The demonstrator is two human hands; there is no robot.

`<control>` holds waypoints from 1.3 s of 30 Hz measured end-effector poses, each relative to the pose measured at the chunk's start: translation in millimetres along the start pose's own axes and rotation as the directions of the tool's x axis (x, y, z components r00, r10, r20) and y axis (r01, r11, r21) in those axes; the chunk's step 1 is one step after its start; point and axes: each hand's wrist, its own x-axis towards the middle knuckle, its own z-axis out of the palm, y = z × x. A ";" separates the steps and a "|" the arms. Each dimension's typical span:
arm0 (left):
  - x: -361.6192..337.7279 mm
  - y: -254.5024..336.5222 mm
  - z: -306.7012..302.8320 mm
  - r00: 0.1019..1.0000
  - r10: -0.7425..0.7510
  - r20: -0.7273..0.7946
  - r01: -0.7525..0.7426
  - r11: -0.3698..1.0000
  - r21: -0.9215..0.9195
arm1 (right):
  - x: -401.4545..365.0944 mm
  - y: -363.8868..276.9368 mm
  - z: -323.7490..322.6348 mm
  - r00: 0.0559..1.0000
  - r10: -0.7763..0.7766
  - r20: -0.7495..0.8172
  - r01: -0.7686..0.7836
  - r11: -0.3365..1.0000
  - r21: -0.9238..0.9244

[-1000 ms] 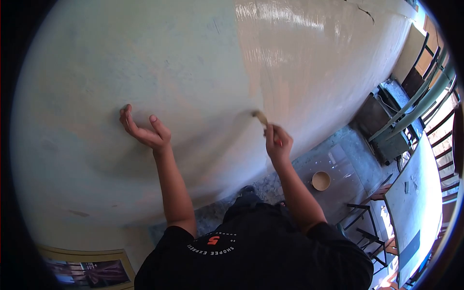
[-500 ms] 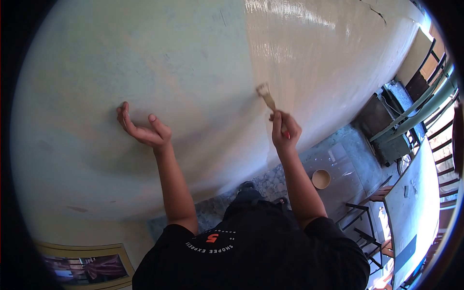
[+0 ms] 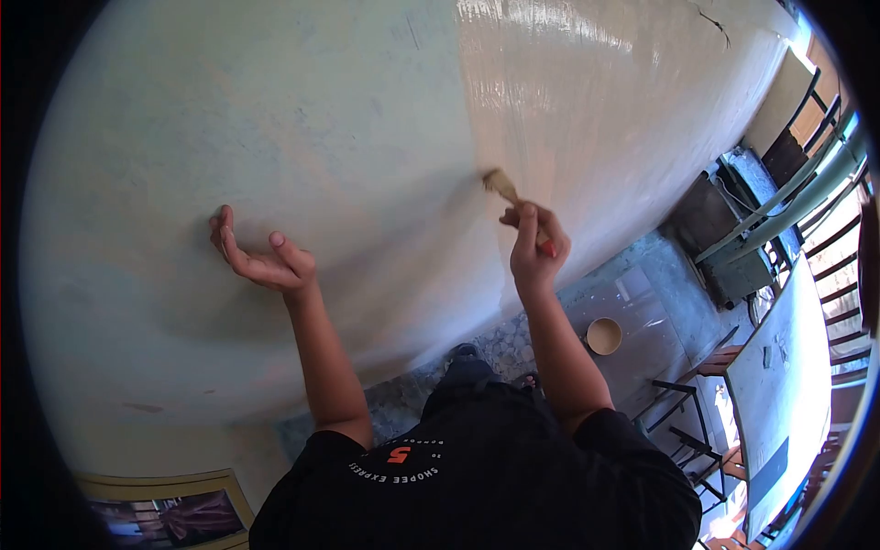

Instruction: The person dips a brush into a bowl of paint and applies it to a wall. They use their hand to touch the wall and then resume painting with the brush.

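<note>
Partly cut off, a yellow-framed panel (image 3: 165, 515) comes first; the left hand (image 3: 261, 261) has fingers apart, contact with the wall (image 3: 357, 137) unclear. The right hand (image 3: 539, 243) clamps a brush (image 3: 502, 186) at the wall, handle mostly hidden; a bowl (image 3: 604, 336) shows indistinct contents.

Light from right; glare on wall (image 3: 385, 156); soft shadows; fisheye curvature, black corners.

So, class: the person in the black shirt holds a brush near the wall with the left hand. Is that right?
Wrong side: in the head view, the right hand, not the left hand, holds the brush near the wall. The black shirt is correct.
</note>
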 end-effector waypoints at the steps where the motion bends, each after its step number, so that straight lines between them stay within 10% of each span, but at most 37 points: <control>1: -0.2 0.0 -0.6 1.000 0.001 0.000 -0.001 1.000 0.005 | 7.3 -13.3 4.9 0.999 -0.014 -0.039 0.019 0.991 0.130; 6: -1.5 -2.1 0.8 1.000 0.002 -0.018 -0.001 1.000 0.017 | 12.8 -38.9 -5.7 0.983 -0.175 -0.056 0.184 0.954 0.235; 20: 0.1 0.6 3.4 1.000 0.005 -0.019 -0.005 1.000 0.015 | -77.1 67.7 -69.8 0.942 0.336 0.027 -0.320 0.917 -0.238; 32: -1.2 -0.5 3.4 1.000 0.007 -0.008 -0.007 1.000 0.011 | 30.2 -70.8 14.6 0.984 -0.132 -0.117 0.167 0.913 0.373; 39: -0.5 0.9 2.7 1.000 0.008 0.003 -0.008 1.000 -0.004 | -45.5 44.0 -15.8 0.996 0.063 0.058 -0.058 0.994 -0.093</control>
